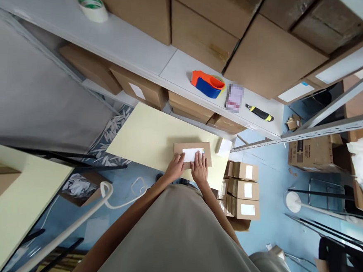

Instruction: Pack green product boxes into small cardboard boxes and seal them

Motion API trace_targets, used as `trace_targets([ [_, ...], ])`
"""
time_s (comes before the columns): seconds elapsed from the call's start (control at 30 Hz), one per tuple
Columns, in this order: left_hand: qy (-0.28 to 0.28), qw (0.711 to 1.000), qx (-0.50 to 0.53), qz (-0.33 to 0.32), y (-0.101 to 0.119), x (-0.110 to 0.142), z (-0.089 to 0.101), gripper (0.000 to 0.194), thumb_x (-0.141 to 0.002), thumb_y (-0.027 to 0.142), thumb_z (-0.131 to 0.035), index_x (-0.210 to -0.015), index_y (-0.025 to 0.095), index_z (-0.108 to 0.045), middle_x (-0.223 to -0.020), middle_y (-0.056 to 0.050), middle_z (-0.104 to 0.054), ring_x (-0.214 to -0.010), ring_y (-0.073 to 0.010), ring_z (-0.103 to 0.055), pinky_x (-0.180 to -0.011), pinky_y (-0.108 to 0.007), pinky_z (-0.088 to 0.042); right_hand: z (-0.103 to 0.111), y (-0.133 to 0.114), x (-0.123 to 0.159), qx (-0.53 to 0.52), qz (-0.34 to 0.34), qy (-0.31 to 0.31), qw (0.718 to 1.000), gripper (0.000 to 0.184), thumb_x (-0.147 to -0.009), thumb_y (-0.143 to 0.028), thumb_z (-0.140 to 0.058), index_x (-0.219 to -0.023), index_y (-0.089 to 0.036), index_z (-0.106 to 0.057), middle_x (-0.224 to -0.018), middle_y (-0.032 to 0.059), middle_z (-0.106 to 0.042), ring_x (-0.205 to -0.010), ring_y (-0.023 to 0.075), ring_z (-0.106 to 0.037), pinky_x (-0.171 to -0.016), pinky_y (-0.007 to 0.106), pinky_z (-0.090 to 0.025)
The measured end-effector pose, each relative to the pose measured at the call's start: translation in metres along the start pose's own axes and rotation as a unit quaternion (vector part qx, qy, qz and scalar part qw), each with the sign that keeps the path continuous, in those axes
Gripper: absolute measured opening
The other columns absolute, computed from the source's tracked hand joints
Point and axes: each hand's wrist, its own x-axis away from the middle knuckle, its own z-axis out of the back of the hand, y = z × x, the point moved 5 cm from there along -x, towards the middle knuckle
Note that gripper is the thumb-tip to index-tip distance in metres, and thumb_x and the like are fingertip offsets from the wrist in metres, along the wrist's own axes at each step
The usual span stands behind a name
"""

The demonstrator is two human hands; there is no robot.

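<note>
A small brown cardboard box (178, 146) lies on the cream tabletop (150, 134), with a white label (189, 154) on its upper face. My left hand (175, 168) rests at the near left corner of the box, fingertips by the label's left edge, fingers slightly bent. Over the label's right part lies my right hand (200, 169), fingers stretched out flat and a little apart. Both hands touch the box; neither is wrapped round anything. Part of the label is covered by my right fingers. A white block, perhaps a label stack (223, 147), sits at the table's right end.
Above the table, a shelf (128, 45) carries a tape roll (92, 9), an orange and blue tape dispenser (207, 84), a yellow-black utility knife (260, 113) and large cartons (204, 34). Labelled boxes (245, 190) are stacked right of the table. A white pole (69, 227) stands at left.
</note>
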Motion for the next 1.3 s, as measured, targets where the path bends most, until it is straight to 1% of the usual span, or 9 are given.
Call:
trace_targets([
  [0.17, 0.007, 1.000, -0.009, -0.008, 0.002, 0.005, 0.002, 0.067, -0.102, 0.022, -0.053, -0.167, 0.016, -0.041, -0.140, -0.022, -0.062, -0.145, -0.0393, -0.055, -0.122, -0.055, -0.047, 0.008, 0.009, 0.001, -0.018, -0.030, 0.014, 0.999, 0.066, -0.119, -0.041, -0.030, -0.177, -0.010, -0.031, -0.184, 0.0160, -0.029, -0.173, 0.0325, -0.021, -0.138, 0.057, -0.021],
  [0.37, -0.013, 0.999, -0.046, 0.009, 0.010, 0.008, 0.003, 0.066, -0.105, 0.027, -0.048, -0.168, 0.012, -0.038, -0.133, -0.022, -0.062, -0.134, -0.0387, -0.058, -0.115, -0.052, -0.049, 0.011, -0.008, 0.004, -0.013, 0.030, -0.028, 0.999, 0.061, -0.120, -0.036, -0.035, -0.176, -0.012, -0.036, -0.185, 0.0139, -0.027, -0.174, 0.0305, -0.017, -0.139, 0.055, -0.021],
  [0.57, -0.029, 0.997, -0.074, 0.023, 0.017, 0.011, 0.003, 0.064, -0.106, 0.027, -0.046, -0.168, 0.012, -0.039, -0.135, -0.022, -0.061, -0.128, -0.0376, -0.059, -0.110, -0.049, -0.048, 0.015, -0.017, 0.000, -0.030, 0.069, -0.041, 0.996, 0.058, -0.120, -0.033, -0.034, -0.174, -0.014, -0.039, -0.184, 0.0120, -0.030, -0.175, 0.0297, -0.016, -0.140, 0.055, -0.021],
  [0.77, -0.026, 0.997, -0.069, 0.032, 0.020, 0.012, 0.004, 0.065, -0.106, 0.027, -0.050, -0.169, 0.013, -0.040, -0.135, -0.021, -0.061, -0.129, -0.0379, -0.059, -0.109, -0.048, -0.048, 0.017, -0.011, -0.003, -0.028, 0.004, -0.018, 0.999, 0.059, -0.120, -0.036, -0.037, -0.176, -0.019, -0.037, -0.185, 0.0105, -0.028, -0.175, 0.0320, -0.013, -0.139, 0.060, -0.019],
  [0.93, -0.015, 0.998, -0.051, 0.029, 0.014, 0.022, 0.007, 0.064, -0.104, 0.027, -0.053, -0.167, 0.012, -0.046, -0.125, -0.021, -0.063, -0.122, -0.0385, -0.061, -0.107, -0.050, -0.051, 0.017, -0.011, -0.001, -0.064, -0.010, -0.004, 0.998, 0.059, -0.120, -0.039, -0.035, -0.176, -0.020, -0.038, -0.185, 0.0100, -0.028, -0.175, 0.0323, -0.011, -0.140, 0.060, -0.016],
  [1.03, 0.022, 0.999, -0.006, 0.038, -0.005, 0.034, 0.011, 0.059, -0.102, 0.025, -0.054, -0.160, 0.014, -0.055, -0.121, -0.019, -0.064, -0.121, -0.0373, -0.062, -0.110, -0.051, -0.052, 0.019, 0.010, 0.001, -0.098, -0.074, 0.021, 0.992, 0.064, -0.119, -0.044, -0.032, -0.175, -0.013, -0.038, -0.186, 0.0143, -0.023, -0.175, 0.0341, -0.007, -0.140, 0.061, -0.015],
  [1.13, 0.073, 0.992, 0.060, 0.089, -0.035, 0.046, 0.013, 0.060, -0.099, 0.021, -0.055, -0.158, 0.013, -0.056, -0.125, -0.019, -0.065, -0.125, -0.0359, -0.064, -0.113, -0.052, -0.054, 0.020, 0.058, 0.011, -0.157, -0.188, 0.064, 0.967, 0.070, -0.118, -0.046, -0.029, -0.172, -0.002, -0.039, -0.183, 0.0235, -0.027, -0.174, 0.0373, -0.014, -0.137, 0.064, -0.021],
  [1.2, 0.086, 0.978, 0.097, 0.161, -0.054, 0.050, 0.010, 0.069, -0.092, 0.015, -0.057, -0.161, 0.011, -0.051, -0.130, -0.021, -0.067, -0.126, -0.0354, -0.066, -0.114, -0.053, -0.055, 0.017, 0.091, 0.021, -0.216, -0.231, 0.085, 0.945, 0.067, -0.115, -0.041, -0.027, -0.166, -0.003, -0.047, -0.175, 0.0256, -0.043, -0.170, 0.0358, -0.030, -0.135, 0.062, -0.029],
  [1.3, 0.051, 0.955, 0.139, 0.257, -0.068, 0.051, 0.001, 0.079, -0.082, 0.007, -0.062, -0.160, 0.009, -0.050, -0.137, -0.022, -0.071, -0.130, -0.0358, -0.069, -0.117, -0.053, -0.055, 0.004, 0.121, 0.033, -0.331, -0.249, 0.080, 0.907, 0.059, -0.108, -0.037, -0.035, -0.152, -0.008, -0.062, -0.154, 0.0246, -0.067, -0.148, 0.0315, -0.061, -0.126, 0.055, -0.046],
])
